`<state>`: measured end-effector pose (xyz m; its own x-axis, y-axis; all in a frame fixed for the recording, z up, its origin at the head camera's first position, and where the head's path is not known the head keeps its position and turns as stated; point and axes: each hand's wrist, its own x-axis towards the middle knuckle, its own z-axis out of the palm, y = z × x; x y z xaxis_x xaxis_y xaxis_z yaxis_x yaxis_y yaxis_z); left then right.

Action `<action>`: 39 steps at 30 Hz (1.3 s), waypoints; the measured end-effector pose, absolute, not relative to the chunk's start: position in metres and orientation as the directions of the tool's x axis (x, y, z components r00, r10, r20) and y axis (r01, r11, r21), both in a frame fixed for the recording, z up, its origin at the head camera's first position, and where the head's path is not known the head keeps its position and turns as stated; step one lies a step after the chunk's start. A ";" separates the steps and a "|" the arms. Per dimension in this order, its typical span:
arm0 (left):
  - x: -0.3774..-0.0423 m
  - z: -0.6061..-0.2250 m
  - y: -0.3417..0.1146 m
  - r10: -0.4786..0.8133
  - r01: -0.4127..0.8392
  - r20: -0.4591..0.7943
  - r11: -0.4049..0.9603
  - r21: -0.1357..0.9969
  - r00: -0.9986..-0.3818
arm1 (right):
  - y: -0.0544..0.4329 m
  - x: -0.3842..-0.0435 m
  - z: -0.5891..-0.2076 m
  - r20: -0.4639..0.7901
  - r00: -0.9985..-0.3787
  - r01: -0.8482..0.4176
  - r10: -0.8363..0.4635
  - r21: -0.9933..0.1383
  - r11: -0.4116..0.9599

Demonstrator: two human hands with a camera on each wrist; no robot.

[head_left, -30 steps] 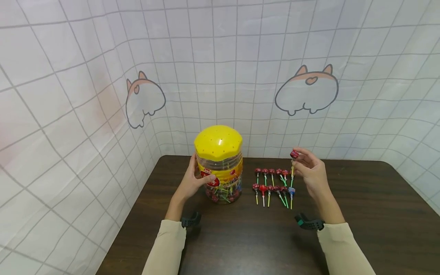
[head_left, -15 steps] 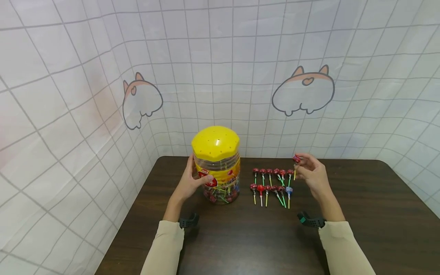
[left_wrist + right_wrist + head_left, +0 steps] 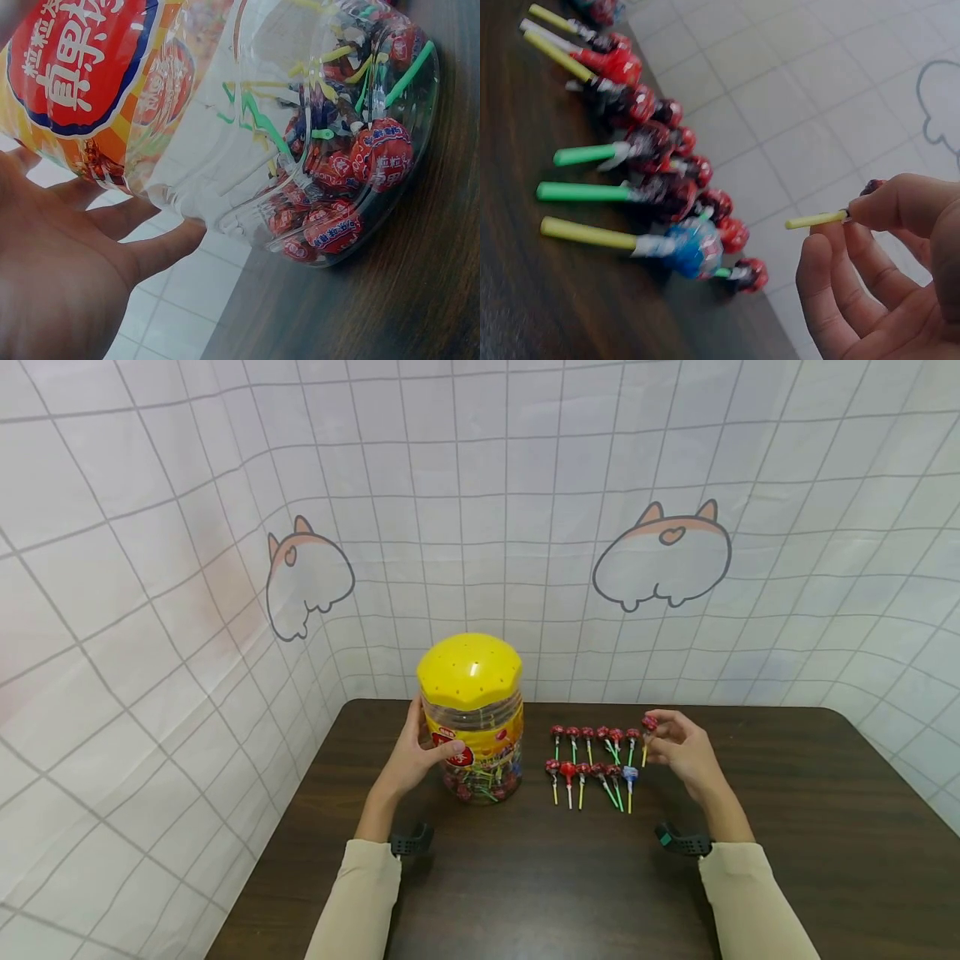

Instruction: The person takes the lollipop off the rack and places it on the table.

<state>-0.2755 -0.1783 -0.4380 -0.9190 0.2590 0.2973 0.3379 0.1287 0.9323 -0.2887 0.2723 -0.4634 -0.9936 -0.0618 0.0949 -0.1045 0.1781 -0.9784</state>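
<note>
A clear plastic jar (image 3: 495,731) with a yellow lid (image 3: 470,668) stands upright on the table, partly filled with lollipops (image 3: 382,154). My left hand (image 3: 408,764) holds its left side, thumb across the label and the other fingers round the back. To the right of the jar, several wrapped lollipops lie in a back row and a front row, sticks toward me. One in front has a blue wrapper (image 3: 630,773). My right hand (image 3: 692,760) pinches a red-headed lollipop (image 3: 649,723) with a yellow stick (image 3: 814,220), just right of the back row's end.
The dark wooden table (image 3: 540,885) extends in front of the rows and to their right. Behind it and on the left hangs a white grid-patterned curtain (image 3: 480,543) with cartoon animal drawings. Black bands (image 3: 682,841) sit on both wrists.
My right hand has lowered the lollipop toward the table and shifted slightly right of the back row's end. The left hand has stayed on the jar; the view has shifted slightly.
</note>
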 end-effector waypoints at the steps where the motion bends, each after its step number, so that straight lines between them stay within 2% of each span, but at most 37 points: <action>1: -0.276 -0.438 -0.178 0.259 0.339 0.298 0.129 0.932 -0.919 | 0.273 -0.289 -0.465 0.088 -0.994 -0.099 -0.064 -0.977 0.189; 16: -0.277 -0.440 -0.179 0.257 0.342 0.299 0.143 0.929 -0.919 | 0.282 -0.293 -0.491 0.006 -0.996 -0.032 -0.093 -0.961 0.275; 28: -0.277 -0.442 -0.179 0.260 0.347 0.302 0.147 0.926 -0.917 | 0.284 -0.293 -0.497 0.005 -0.990 -0.060 -0.138 -0.916 0.396; 39: -0.278 -0.442 -0.179 0.258 0.347 0.305 0.138 0.927 -0.917 | 0.286 -0.293 -0.499 0.033 -0.993 -0.088 -0.112 -0.838 0.538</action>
